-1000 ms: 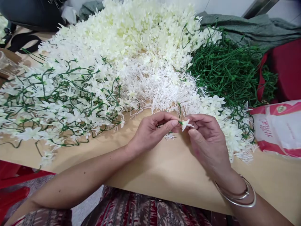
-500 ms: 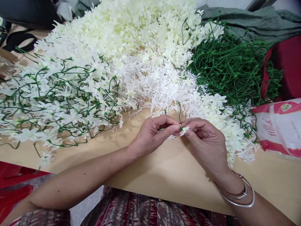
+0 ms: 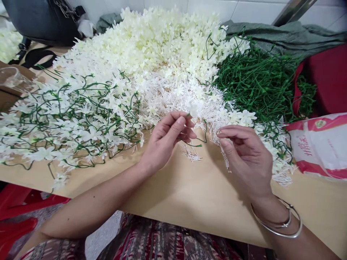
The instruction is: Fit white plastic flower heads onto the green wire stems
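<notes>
My left hand (image 3: 170, 139) is closed in a pinch around an artificial flower, whose white petals (image 3: 193, 109) stick up past the fingertips. Its thin green stem (image 3: 205, 133) curves out below and to the right of the fingers. To the right, my right hand (image 3: 245, 155) is over the table with its thumb and fingers slightly apart. A few white stamen threads (image 3: 225, 160) show just below its thumb; whether they touch it I cannot tell. Ahead of both hands spreads a pile of white stamens (image 3: 176, 94), and a small bunch of stamens (image 3: 193, 154) lies between the hands.
Flowers on green stems (image 3: 89, 119) spread at left. Loose cream petals (image 3: 162, 39) are heaped at the back, green stems (image 3: 257, 83) at back right. A red and white plastic packet (image 3: 322, 144) lies at right. A black bag (image 3: 40, 21) and clear cup (image 3: 16, 77) stand far left.
My hands have moved apart, the left one leftward and upward with the flower, the right one slightly rightward. My right fingers have come off the flower. The view has tilted up a little.
</notes>
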{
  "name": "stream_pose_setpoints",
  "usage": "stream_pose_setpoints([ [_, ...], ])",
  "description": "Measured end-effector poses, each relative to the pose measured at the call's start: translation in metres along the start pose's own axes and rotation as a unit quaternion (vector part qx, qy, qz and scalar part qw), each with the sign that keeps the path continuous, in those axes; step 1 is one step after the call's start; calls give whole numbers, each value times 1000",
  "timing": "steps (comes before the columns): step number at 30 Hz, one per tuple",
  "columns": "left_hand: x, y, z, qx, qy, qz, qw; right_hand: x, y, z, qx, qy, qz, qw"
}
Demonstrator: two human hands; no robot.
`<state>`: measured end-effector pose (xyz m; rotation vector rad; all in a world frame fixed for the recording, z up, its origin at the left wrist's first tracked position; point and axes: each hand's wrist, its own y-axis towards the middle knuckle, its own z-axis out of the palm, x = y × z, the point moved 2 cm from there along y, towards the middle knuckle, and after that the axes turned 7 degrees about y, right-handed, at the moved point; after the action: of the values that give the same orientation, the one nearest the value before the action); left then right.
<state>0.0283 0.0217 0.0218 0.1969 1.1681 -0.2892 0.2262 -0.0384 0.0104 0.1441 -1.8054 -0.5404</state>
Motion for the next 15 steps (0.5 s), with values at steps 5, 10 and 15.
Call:
stream_pose_setpoints([
  [5, -2, 2, -4, -33, -44, -59, 997, -9, 1, 8, 95, -159, -92, 979],
  [10, -10, 2, -9, -20, 20, -65, 997, -12, -3, 15, 123, -243, -154, 950],
  [15, -29, 1, -10, 75, 147, -16, 986, -9, -5, 13, 146, -274, -183, 933],
])
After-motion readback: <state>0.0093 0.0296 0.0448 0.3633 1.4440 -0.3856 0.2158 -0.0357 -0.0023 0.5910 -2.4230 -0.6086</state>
